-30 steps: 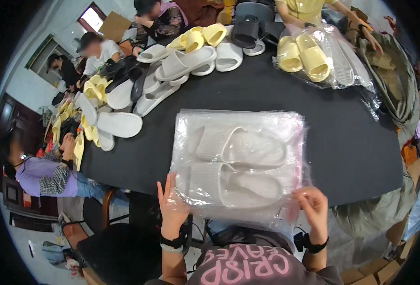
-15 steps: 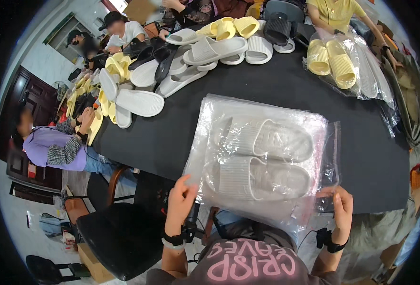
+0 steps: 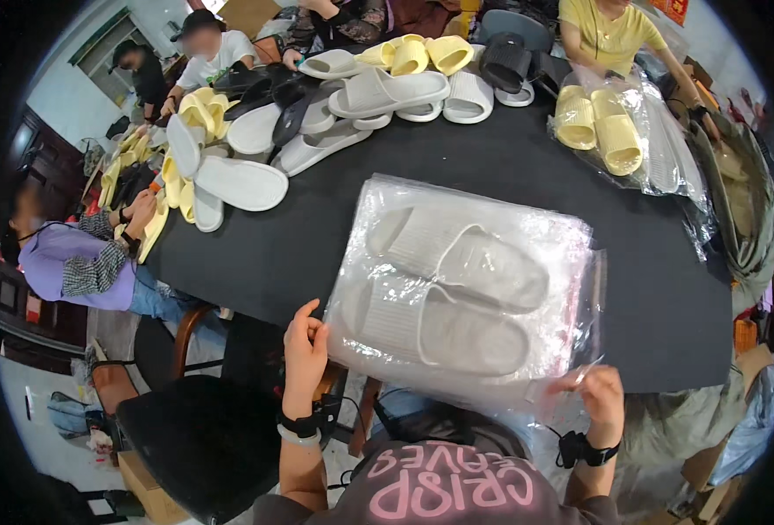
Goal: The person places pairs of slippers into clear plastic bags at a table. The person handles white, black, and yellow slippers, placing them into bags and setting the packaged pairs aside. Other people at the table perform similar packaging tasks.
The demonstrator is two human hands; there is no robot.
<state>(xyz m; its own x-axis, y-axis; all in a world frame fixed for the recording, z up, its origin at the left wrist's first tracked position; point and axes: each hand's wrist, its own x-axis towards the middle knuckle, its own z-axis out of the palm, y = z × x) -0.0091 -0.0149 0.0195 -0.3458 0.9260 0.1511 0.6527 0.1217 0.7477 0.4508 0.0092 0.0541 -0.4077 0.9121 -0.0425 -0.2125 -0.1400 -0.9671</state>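
A pair of light grey slippers (image 3: 474, 328) lies in a clear plastic bag (image 3: 595, 289), side by side and slightly tilted. Under it is a stack of clear plastic bags (image 3: 466, 194) on the near edge of the black table. My right hand (image 3: 599, 398) pinches the bag's plastic at the near right corner. Beside the near left corner is my left hand (image 3: 306, 350), its fingers loosely bent and apart, with nothing visible in them. Whether its fingertips touch the plastic, I cannot tell.
Grey, yellow and black slippers (image 3: 242, 182) pile along the far left of the black table (image 3: 229, 254). Bagged yellow slippers (image 3: 619, 144) lie at the far right. Several people sit around the table. A black chair (image 3: 199, 437) stands at my left.
The slippers in their bag have shifted left and turned slightly on the stack. My right hand has moved left and nearer my body with the plastic. The whole view has shifted a little.
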